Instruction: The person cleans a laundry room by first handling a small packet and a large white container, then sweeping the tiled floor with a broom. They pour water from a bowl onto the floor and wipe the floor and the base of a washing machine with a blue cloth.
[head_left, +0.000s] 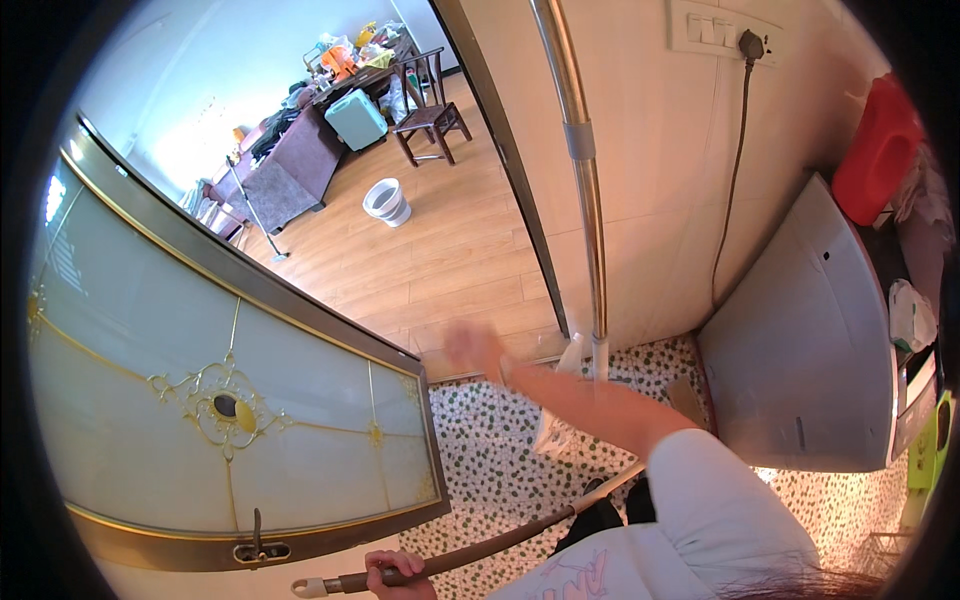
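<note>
My left hand (397, 574) grips a long pole (495, 541) by its brown sleeve, near an end with a pale hanging loop. From there the pole slants up to the right and passes out of sight beneath my right forearm. My right hand (472, 349), blurred by motion, is raised over the doorway threshold with the arm stretched across; its fingers are too smeared to read. Partly behind that forearm is a white object (553, 435) by the pebble-patterned floor (480, 450); I cannot tell what it is.
A frosted glass door (315, 450) with gold scrollwork stands open at left. A steel pole (589, 195) rises by the wall. At right are a grey appliance (795, 352) and a red jug (877, 150). Beyond the doorway are a white bucket (388, 202), a chair (431, 116) and a mop (255, 214).
</note>
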